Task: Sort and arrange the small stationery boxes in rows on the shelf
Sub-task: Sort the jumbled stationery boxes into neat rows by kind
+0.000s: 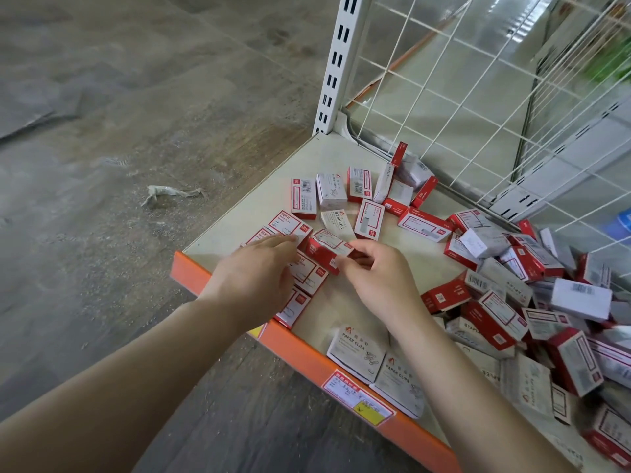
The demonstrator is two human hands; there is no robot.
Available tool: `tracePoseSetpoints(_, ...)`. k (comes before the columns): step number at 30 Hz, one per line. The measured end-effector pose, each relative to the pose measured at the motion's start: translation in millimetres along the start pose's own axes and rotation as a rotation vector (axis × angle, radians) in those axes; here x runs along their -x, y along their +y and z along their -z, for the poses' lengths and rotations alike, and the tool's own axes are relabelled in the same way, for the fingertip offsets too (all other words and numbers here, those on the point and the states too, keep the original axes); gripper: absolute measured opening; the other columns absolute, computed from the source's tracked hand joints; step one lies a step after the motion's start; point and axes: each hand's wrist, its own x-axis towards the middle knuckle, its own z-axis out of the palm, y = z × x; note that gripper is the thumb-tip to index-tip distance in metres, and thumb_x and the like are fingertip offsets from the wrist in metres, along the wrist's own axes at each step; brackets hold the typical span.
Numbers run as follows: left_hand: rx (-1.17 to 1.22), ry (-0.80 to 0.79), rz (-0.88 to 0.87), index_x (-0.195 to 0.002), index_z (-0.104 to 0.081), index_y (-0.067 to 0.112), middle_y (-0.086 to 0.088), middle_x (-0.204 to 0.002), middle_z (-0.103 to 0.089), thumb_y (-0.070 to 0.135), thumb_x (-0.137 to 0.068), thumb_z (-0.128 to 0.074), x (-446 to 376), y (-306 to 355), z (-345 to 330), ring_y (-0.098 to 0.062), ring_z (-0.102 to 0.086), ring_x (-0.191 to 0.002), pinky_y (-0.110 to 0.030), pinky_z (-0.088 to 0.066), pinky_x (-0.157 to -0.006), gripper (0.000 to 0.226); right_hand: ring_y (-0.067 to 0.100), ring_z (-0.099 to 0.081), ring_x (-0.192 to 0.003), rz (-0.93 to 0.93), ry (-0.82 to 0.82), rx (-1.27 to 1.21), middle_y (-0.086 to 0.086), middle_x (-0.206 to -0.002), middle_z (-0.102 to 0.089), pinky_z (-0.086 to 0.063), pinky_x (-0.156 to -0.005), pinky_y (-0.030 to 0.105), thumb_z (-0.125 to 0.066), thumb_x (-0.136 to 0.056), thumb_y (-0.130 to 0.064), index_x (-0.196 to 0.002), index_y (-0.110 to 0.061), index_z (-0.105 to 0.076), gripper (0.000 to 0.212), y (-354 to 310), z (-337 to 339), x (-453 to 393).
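Two bare hands work near the orange front lip of the cream shelf board (341,155). The left hand (259,281) lies with straight fingers pressing on a short row of red-and-white paper-clip boxes (309,273) at the shelf's seven o'clock corner. Just beside it, the right hand (375,278) pinches one small red cardboard box (326,245), tilted. A loose heap of red and grey boxes (532,302) sprawls toward three o'clock, against the white wire grid (478,80).
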Motion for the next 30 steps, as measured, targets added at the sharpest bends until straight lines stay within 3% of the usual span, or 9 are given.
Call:
tracePoseSetpoints(11, 0.049, 0.032, 0.012, -0.126, -0.053, 0.020, 0.011, -0.136, -0.048, 0.015, -0.092, -0.044, -3, -4, -3, -0.012, -0.043, -0.124, -0.024, -0.042, -0.089, 0.036, 0.014, -0.058, -0.106, 0.003, 0.076, 0.086, -0.001, -0.115, -0.061, -0.048, -0.094, 0.034, -0.065, -0.085, -0.028, -0.124, -0.016, -0.057, 0.041, 5, -7, -8)
tracePoseSetpoints(17, 0.011, 0.032, 0.008, -0.118, -0.056, 0.020, 0.009, -0.131, -0.051, 0.018, -0.092, -0.043, -4, -5, -4, -0.013, -0.045, -0.120, -0.024, -0.043, -0.086, 0.029, 0.013, -0.058, -0.100, 0.006, 0.124, 0.079, -0.002, -0.107, -0.059, -0.046, -0.084, 0.022, -0.066, -0.086, -0.019, -0.120, -0.012, -0.059, 0.036, 7, 4, -15)
tracePoseSetpoints(22, 0.003, 0.023, 0.021, -0.119, -0.054, 0.018, 0.007, -0.128, -0.053, 0.019, -0.091, -0.043, -4, -4, -5, -0.014, -0.046, -0.118, -0.027, -0.045, -0.085, 0.030, 0.008, -0.058, -0.104, 0.029, 0.048, 0.044, -0.005, -0.113, -0.061, -0.049, -0.093, 0.031, -0.068, -0.083, -0.021, -0.118, -0.023, -0.060, 0.036, 14, -3, -12)
tracePoseSetpoints(30, -0.026, 0.026, 0.003, -0.123, -0.051, 0.016, 0.005, -0.126, -0.053, 0.018, -0.092, -0.041, -3, -4, -5, -0.015, -0.046, -0.117, -0.027, -0.043, -0.085, 0.033, 0.005, -0.056, -0.099, 0.032, 0.004, -0.016, -0.006, -0.111, -0.058, -0.045, -0.091, 0.021, -0.064, -0.087, -0.021, -0.123, -0.017, -0.058, 0.037, 5, -6, -8)
